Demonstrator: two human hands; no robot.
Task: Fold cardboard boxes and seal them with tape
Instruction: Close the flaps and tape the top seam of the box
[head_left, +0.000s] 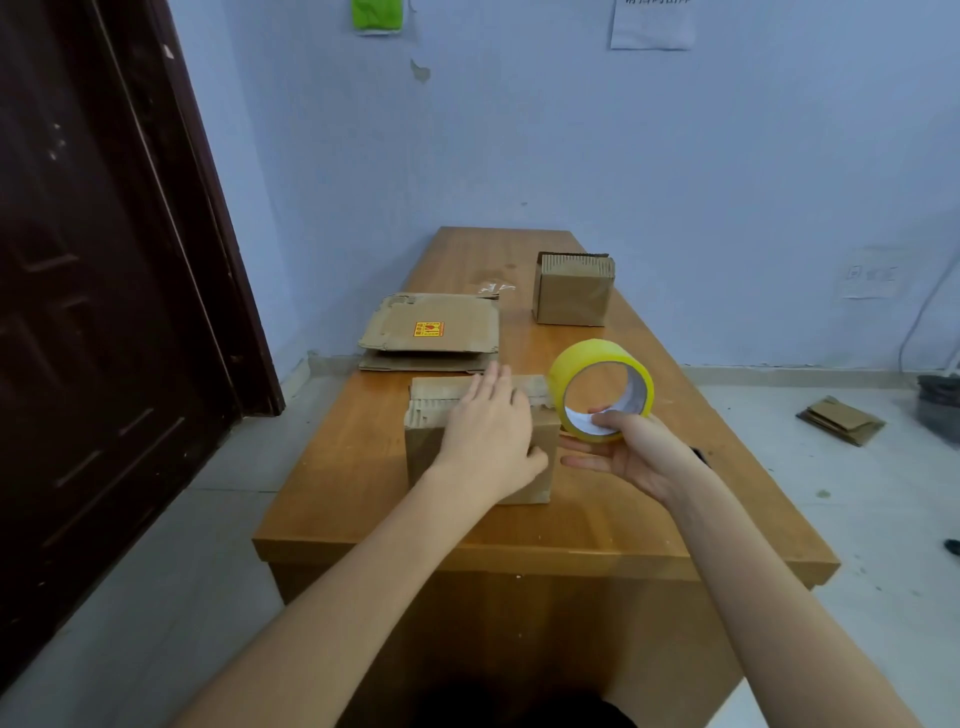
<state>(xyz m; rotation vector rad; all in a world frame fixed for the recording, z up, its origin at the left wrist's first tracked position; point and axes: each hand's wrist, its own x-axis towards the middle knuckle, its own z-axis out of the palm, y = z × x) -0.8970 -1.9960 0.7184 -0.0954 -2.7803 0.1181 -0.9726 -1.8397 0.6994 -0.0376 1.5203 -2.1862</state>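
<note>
At the left, a stack of flattened cardboard blanks (431, 332) lay on the wooden table (363, 467), waiting to be folded. Just nearer, the left hand (488, 431) pressed flat on top of the folded cardboard box (431, 441), fingers straight and close together, holding the closed flaps down. Right of it, the right hand (628, 452) held the yellow tape roll (602, 389) upright just beside the box's right top edge, thumb hooked inside the core and the other fingers spread loosely beneath. The sealing step seemed under way; next the tape would need drawing leftward across the seam and pressing down. A finished box (573, 291) stood further back. Whether a strip already joined roll and box was hard to make out, and the seam lay hidden under the palm.
</note>
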